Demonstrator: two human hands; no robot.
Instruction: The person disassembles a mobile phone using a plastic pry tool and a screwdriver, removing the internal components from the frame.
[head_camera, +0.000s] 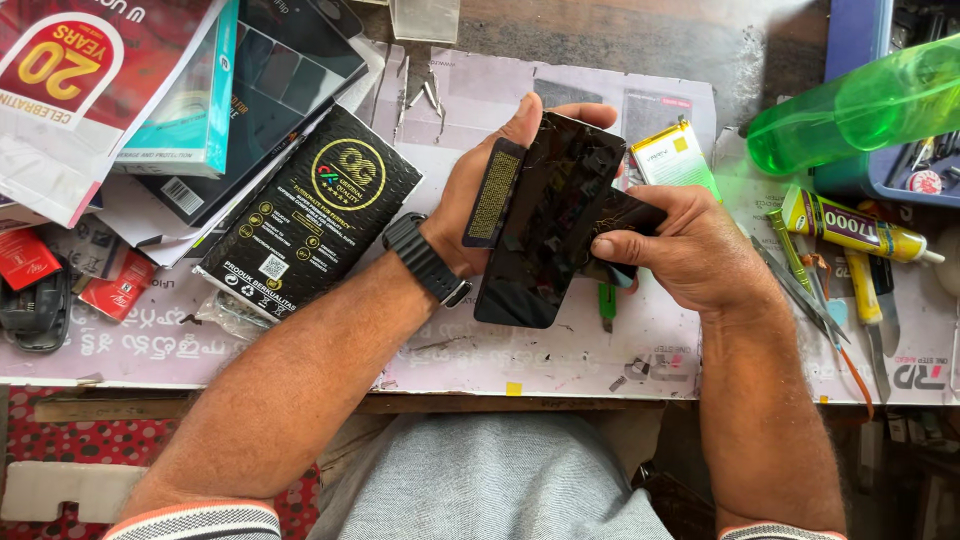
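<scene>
My left hand (478, 190) holds a glossy black phone screen panel (545, 230) from behind, thumb curled over its top edge. A dark strip with a fine gold mesh pattern (494, 195) lies against the palm beside the panel. My right hand (680, 245) grips the panel's right edge together with a black piece (632, 210), thumb pressed on the glass. A black watch band (425, 258) wraps my left wrist. Both hands hover just above a pale work mat (520, 350).
A black box with a gold emblem (315, 215) lies left of the hands, beside stacked packages (180, 90). A yellow battery (675, 155), a green bottle (860, 105), a glue tube (855, 225), tweezers (800, 290) and small tools sit right. A blue tray (850, 40) stands at the far right.
</scene>
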